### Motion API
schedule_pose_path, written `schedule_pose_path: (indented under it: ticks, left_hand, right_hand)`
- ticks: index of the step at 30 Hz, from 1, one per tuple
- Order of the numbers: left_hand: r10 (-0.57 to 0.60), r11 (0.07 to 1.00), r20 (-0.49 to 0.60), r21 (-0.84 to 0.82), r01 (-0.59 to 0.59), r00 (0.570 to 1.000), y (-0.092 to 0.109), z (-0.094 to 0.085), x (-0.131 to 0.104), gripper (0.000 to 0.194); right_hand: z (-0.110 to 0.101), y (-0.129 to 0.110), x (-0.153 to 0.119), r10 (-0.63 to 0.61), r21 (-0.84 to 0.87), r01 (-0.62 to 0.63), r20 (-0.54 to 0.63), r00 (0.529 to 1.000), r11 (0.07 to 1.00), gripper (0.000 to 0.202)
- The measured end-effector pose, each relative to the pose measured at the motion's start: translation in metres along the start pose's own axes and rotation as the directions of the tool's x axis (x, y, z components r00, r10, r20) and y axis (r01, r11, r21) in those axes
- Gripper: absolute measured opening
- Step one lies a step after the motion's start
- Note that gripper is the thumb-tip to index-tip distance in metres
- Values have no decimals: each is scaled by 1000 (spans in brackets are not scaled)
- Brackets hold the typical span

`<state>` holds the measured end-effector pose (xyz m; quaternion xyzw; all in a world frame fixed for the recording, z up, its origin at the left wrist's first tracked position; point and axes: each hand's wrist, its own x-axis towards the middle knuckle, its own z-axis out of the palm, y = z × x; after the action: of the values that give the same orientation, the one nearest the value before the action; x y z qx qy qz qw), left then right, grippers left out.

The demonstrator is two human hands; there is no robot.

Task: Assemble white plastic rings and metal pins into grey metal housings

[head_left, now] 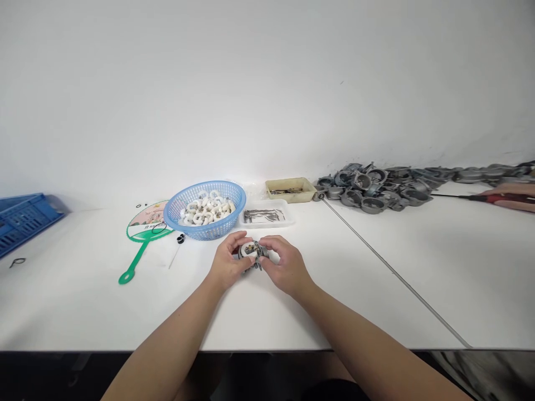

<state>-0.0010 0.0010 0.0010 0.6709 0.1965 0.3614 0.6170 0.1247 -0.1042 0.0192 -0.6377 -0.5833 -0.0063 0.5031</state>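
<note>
Your left hand (229, 259) and right hand (286, 264) were curled partway closed on opposite sides of a grey metal part (264, 252), between your thumbs, a white ring (248, 252) showing on top. Uneven thumb pressure could have tilted the ring. Your fingers hid the part's sides; far right of your grip, a co-worker's hand (512, 190) was cut off.
</note>
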Motion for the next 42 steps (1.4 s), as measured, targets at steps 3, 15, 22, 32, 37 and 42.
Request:
schedule_pose_path:
  ticks: [3,15,22,32,37,42]
  left_hand:
    - [8,1000,4,27,-8,1000,1,0,0,60]
    - [-45,998,12,40,45,999,5,1,-2,65]
    - [-2,996,-45,88,6,999,0,2,-1,65]
    - [57,996,-51,70,-53,997,-7,1,0,59]
    - [67,997,-28,49,-65,997,-5,0,-1,61]
    - [45,997,-32,64,-43,998,-2,0,-2,63]
  right_hand:
    - [0,1,1,17,20,-18,38,999,1000,28]
    - [10,12,-1,85,182,-98,75,994,979,30]
    - [11,13,0,93,187,-107,82,992,977,29]
    - [9,8,0,92,197,-105,74,993,975,32]
    - [8,10,-2,99,228,-119,95,990,967,35]
    - [6,10,-3,80,241,-101,95,992,965,34]
